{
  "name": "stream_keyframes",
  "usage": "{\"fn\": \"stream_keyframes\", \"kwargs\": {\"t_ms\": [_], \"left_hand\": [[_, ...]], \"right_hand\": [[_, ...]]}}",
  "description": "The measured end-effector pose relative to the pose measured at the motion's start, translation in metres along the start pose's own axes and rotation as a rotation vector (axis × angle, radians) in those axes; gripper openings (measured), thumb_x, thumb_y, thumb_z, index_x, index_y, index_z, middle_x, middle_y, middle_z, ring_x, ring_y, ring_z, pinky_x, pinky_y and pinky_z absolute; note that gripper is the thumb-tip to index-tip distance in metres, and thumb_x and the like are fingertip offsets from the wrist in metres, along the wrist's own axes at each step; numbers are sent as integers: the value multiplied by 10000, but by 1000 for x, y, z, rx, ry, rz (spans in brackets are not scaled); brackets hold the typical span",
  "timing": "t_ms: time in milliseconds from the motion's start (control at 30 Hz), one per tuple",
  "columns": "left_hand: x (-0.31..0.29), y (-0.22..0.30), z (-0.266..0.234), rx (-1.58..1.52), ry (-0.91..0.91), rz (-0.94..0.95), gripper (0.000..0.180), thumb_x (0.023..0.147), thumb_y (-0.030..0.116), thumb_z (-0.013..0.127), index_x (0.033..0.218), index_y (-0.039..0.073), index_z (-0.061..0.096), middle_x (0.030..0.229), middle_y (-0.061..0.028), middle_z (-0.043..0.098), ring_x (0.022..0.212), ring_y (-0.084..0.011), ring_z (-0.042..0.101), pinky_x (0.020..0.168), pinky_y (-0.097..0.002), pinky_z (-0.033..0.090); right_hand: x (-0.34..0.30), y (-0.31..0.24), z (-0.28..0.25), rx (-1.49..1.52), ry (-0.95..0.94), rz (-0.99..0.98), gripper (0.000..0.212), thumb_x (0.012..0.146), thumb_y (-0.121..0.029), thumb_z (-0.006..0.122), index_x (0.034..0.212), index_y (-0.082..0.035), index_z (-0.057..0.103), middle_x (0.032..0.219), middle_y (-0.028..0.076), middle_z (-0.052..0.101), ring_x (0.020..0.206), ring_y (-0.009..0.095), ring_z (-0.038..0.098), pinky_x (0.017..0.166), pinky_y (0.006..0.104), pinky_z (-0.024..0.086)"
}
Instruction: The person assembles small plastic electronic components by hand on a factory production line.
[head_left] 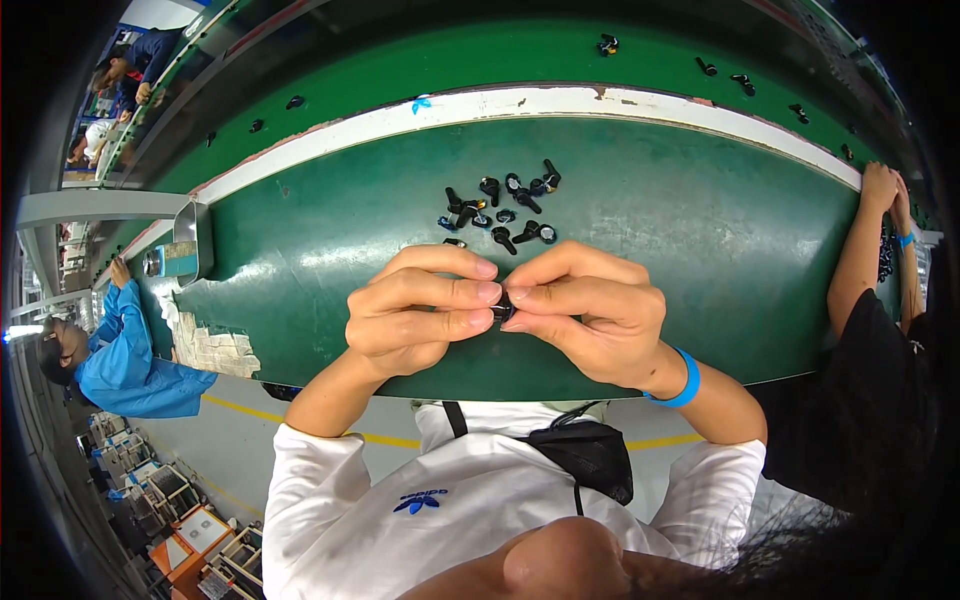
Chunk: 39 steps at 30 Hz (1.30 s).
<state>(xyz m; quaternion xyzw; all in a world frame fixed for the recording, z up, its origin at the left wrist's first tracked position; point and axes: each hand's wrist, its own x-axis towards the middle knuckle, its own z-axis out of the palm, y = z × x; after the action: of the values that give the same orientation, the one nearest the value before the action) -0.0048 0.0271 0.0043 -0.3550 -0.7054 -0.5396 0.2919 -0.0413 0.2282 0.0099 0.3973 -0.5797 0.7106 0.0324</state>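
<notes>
Nearest, past the white shirt (400, 500) and the blue wristband (690, 374), the left hand (412, 308) and right hand (605, 310) meet at the tabletop's near side, thumbs and fingertips pinched narrowly around a small black piece (507, 313). The fingers cover most of it, so whether it is a whole earbud or only part of one I cannot tell. The step in hand looks like close two-handed fitting, turning or checking of this piece; going on calls, I judge, for a light, steady pinch from both sides and little wrist movement, since so small a thing could slip. Just beyond the fingertips, a loose group of black stemmed earbuds (503, 239) lies on the green tabletop (700, 270), pointing various ways. Farther off runs a white ledge (560, 101), and behind it a green belt (450, 62) bearing more scattered black pieces (706, 67).
</notes>
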Motion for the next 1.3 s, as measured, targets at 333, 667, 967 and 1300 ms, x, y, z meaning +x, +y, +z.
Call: {"fn": "stream_keyframes", "kwargs": {"t_ms": [333, 667, 967, 1300], "left_hand": [[2, 1, 2, -24, 6, -13, 165, 725, -107, 727, 850, -2, 709, 932, -136, 685, 877, -310, 669, 711, -368, 598], [1, 2, 2, 8, 12, 29, 201, 699, -117, 724, 863, -3, 706, 956, -141, 682, 874, -316, 668, 712, -370, 584], [1, 3, 3, 32, 22, 33, 219, 694, -124, 714, 874, 1, 701, 961, -143, 685, 879, -319, 669, 717, -366, 579], [2, 5, 1, 4, 6, 7, 206, 708, -114, 716, 882, -6, 697, 962, -149, 686, 885, -329, 669, 719, -369, 577]], "right_hand": [[2, -3, 0, -61, -9, -45, 217, 724, 74, 789, 919, 62, 693, 890, 187, 673, 690, 186, 655, 581, 263, 527], [0, -2, 1, -19, 13, -58, 233, 723, 80, 788, 928, 53, 683, 879, 194, 675, 690, 191, 663, 570, 266, 530], [1, -3, 1, -5, 17, -52, 234, 724, 86, 784, 929, 47, 679, 887, 197, 676, 712, 198, 668, 584, 270, 538], [1, -3, 0, 12, 0, -37, 229, 724, 91, 779, 924, 44, 678, 890, 200, 675, 713, 197, 666, 584, 269, 536]]}}
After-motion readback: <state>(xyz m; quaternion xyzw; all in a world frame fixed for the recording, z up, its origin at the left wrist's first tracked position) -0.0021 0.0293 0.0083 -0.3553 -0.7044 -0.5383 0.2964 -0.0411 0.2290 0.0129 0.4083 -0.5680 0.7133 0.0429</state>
